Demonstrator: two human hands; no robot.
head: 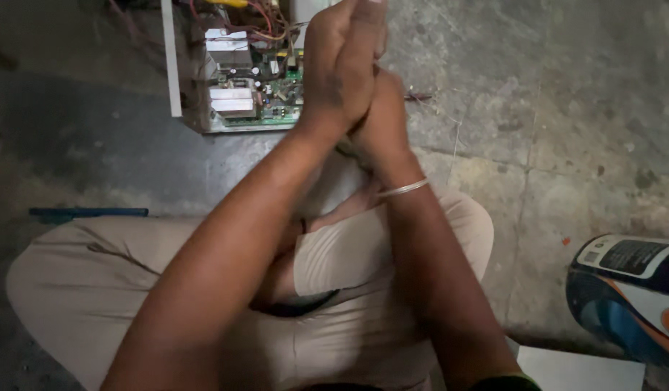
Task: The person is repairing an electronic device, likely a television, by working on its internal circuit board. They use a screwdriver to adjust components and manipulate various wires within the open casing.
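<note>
My left hand [342, 61] and my right hand [384, 116] are pressed palm to palm in front of me, above my crossed legs in beige trousers [81, 282]. The left hand is stretched flat with its fingers straight and covers most of the right hand, whose fingers are hidden. Neither hand shows anything in it. A thin metal bangle [403, 190] sits on my right wrist. Just beyond the hands lies an open white case with a green circuit board [255, 83], silver heat sinks and coloured wires.
The floor is rough grey concrete [566, 108]. A blue pen-like tool [88, 212] lies at the left beside my knee. A dark round container with a label [628, 289] lies at the lower right, and a white sheet [581, 371] below it.
</note>
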